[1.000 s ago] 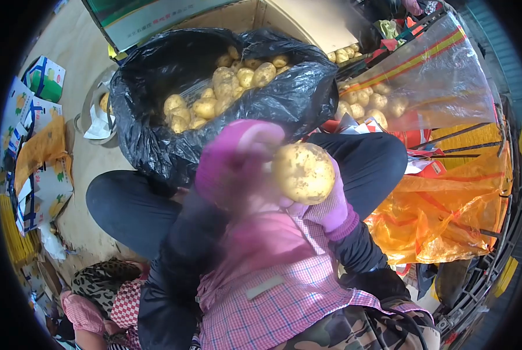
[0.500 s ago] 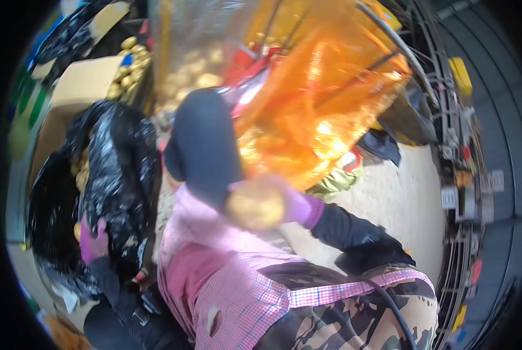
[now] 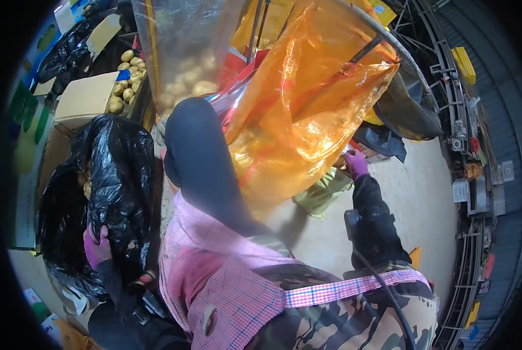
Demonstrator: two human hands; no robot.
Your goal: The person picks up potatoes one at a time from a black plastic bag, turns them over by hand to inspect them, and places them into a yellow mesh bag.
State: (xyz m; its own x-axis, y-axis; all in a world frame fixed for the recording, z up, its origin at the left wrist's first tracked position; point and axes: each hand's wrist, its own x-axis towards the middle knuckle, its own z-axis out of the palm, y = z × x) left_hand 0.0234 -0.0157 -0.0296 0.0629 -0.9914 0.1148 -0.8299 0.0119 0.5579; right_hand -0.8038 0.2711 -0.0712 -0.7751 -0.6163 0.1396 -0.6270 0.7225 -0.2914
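My left hand, in a purple glove, is at the edge of a black plastic bag lining a cardboard box. Its thumb and fingers are apart with a fold of the bag between them, and the fingers' far side is hidden. A few potatoes show inside the bag. To the right, my right hand, also purple-gloved, is at the top of a light green bag. Its fingers are closed around a tan potato, mostly covered by hand and bag.
A large orange plastic bag hangs from a metal hoop ahead. Behind my raised knee stands a clear bag of potatoes. More potatoes lie in a crate beyond the cardboard box. Metal racks line the right side.
My right hand has swung from over my lap out to the right with the potato, down to the green bag. The left hand shifted slightly; a potato beside it is out of sight now.
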